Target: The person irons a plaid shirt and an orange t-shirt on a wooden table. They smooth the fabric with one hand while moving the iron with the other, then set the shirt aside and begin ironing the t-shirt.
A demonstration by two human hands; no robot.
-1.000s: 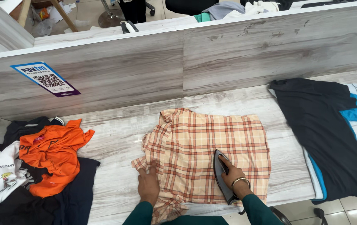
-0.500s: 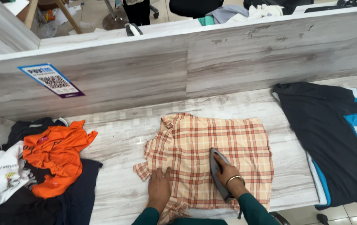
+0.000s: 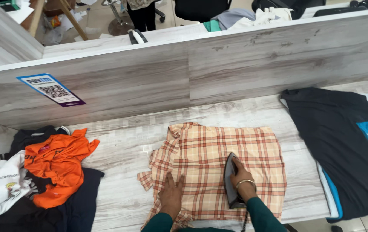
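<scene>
The right hand is wrapped around the handle of a dark iron, fingers curled tight on it, the soleplate flat on a folded plaid shirt in orange and cream. The shirt lies in the middle of the pale wood-grain counter, close to the near edge. The left hand presses down on the shirt's lower left part, fingers spread wide and flat, gripping nothing, just pinning the cloth.

That shirt looks thin and soft, light stuff that would bunch or slide under the iron if nobody held it, so a flat palm beside the iron seems the sensible hold. The iron looks heavy and solid, hot underneath I'd judge, so the handle on top is the only place to take it. Its cord drops off the near edge, hard to follow.

To the left, well apart from the shirt, sits a loose heap of clothes: orange on top, white and dark pieces under it. To the right, a neat stack of dark and blue garments lies just beside the shirt's far edge. Behind runs a low wooden partition with a printed sticker. Nothing crowds the iron's path on the shirt itself.
</scene>
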